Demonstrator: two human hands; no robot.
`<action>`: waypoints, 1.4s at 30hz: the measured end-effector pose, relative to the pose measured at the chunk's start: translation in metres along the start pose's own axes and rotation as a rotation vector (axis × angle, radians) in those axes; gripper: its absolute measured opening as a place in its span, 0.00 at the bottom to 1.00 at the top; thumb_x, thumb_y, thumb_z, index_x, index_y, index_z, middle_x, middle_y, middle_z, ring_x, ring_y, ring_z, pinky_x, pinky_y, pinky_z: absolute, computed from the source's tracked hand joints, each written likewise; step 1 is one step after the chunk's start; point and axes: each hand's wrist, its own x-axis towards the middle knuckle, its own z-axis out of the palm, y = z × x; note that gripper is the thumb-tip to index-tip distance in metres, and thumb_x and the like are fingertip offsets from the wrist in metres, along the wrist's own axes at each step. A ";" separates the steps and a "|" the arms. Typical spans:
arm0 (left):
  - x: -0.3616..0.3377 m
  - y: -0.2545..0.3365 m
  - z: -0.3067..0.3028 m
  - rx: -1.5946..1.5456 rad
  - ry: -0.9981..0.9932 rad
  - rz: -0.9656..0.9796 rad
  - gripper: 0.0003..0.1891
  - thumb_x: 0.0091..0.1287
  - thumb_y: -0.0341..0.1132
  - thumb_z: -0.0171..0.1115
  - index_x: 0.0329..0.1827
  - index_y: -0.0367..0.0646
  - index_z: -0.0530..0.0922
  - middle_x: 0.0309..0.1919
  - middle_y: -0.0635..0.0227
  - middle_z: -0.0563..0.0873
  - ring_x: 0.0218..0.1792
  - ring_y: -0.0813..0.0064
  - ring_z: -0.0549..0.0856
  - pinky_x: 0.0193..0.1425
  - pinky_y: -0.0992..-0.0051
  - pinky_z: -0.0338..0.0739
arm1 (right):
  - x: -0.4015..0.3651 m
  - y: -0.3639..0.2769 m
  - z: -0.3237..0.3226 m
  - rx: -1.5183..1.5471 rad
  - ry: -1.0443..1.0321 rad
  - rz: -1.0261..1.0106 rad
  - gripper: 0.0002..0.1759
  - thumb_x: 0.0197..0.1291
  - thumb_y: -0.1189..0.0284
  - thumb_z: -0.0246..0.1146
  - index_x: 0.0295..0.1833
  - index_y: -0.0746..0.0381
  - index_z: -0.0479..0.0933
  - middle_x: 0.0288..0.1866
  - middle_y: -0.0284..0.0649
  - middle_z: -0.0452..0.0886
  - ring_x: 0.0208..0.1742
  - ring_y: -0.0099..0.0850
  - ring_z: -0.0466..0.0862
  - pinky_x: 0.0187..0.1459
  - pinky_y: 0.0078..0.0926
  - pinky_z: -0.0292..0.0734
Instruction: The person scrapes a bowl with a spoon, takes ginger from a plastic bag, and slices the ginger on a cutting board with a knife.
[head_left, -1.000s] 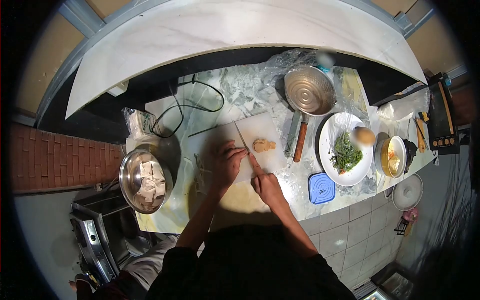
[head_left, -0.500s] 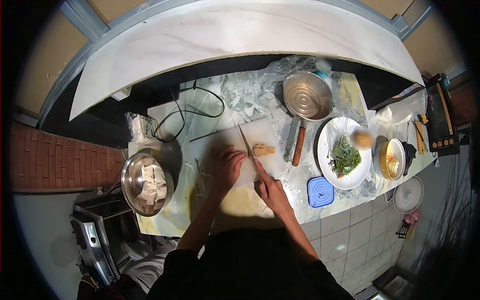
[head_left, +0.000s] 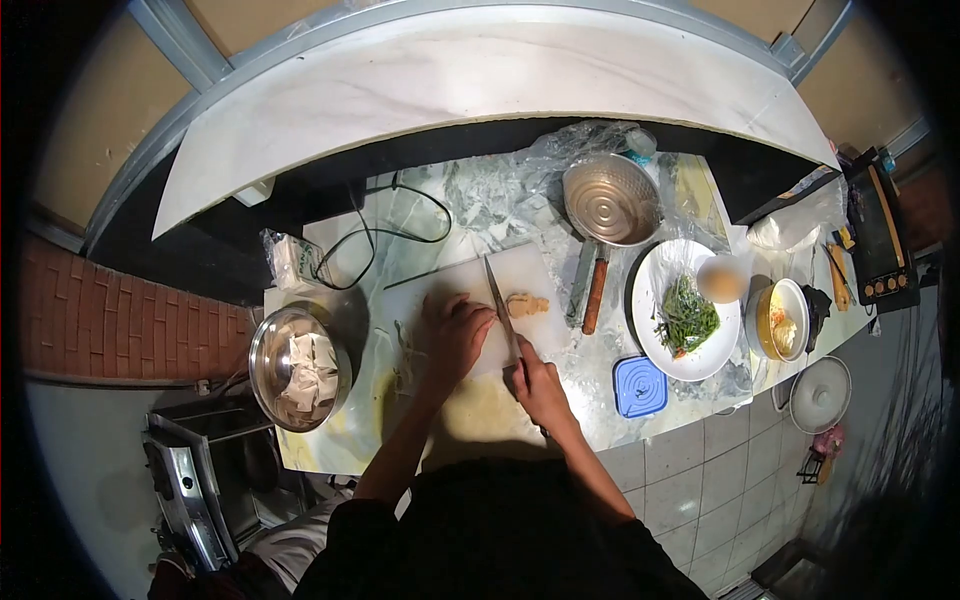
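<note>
On a white cutting board (head_left: 535,265) my right hand (head_left: 543,388) grips the handle of a kitchen knife (head_left: 501,302), its blade pointing away from me and a little left. My left hand (head_left: 460,338) is closed at the blade's left side, fingers curled and pressed down; what lies under the fingertips is mostly hidden. Right of the blade sits a small pile of tan cut pieces (head_left: 525,305), too small to name for sure. Thin pale peelings or scraps (head_left: 405,352) lie on the board's left side.
A steel bowl (head_left: 257,385) with white blocks stands left. To the right are a saucepan (head_left: 608,200), a white plate (head_left: 690,365) of chopped greens, a blue lid (head_left: 640,386) and a yellow bowl (head_left: 768,330). A black cable (head_left: 447,215) loops behind the board.
My right hand has drawn slightly back toward me, its forefinger no longer stretched along the blade. The left hand stays beside the knife. The whole view has shifted slightly.
</note>
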 end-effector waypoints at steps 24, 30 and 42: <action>0.065 -0.006 -0.019 -0.301 -0.468 0.052 0.07 0.64 0.34 0.62 0.40 0.42 0.84 0.37 0.65 0.87 0.44 0.63 0.83 0.56 0.64 0.70 | 0.008 0.020 -0.020 0.054 0.255 -0.061 0.19 0.66 0.78 0.54 0.62 0.70 0.70 0.20 0.53 0.74 0.19 0.38 0.77 0.26 0.35 0.70; 0.053 -0.015 -0.002 -0.157 -0.122 0.191 0.08 0.65 0.34 0.60 0.44 0.44 0.83 0.35 0.65 0.87 0.38 0.61 0.83 0.48 0.65 0.73 | 0.011 0.016 -0.029 0.109 0.234 -0.062 0.19 0.65 0.78 0.54 0.61 0.69 0.71 0.20 0.52 0.74 0.19 0.35 0.76 0.26 0.34 0.70; 0.028 0.223 -0.105 -1.540 -0.866 0.644 0.09 0.70 0.27 0.58 0.50 0.33 0.76 0.42 0.59 0.81 0.46 0.64 0.82 0.51 0.69 0.75 | 0.039 0.026 -0.011 0.106 0.168 -0.074 0.13 0.66 0.77 0.53 0.55 0.66 0.72 0.17 0.37 0.74 0.16 0.29 0.76 0.20 0.29 0.70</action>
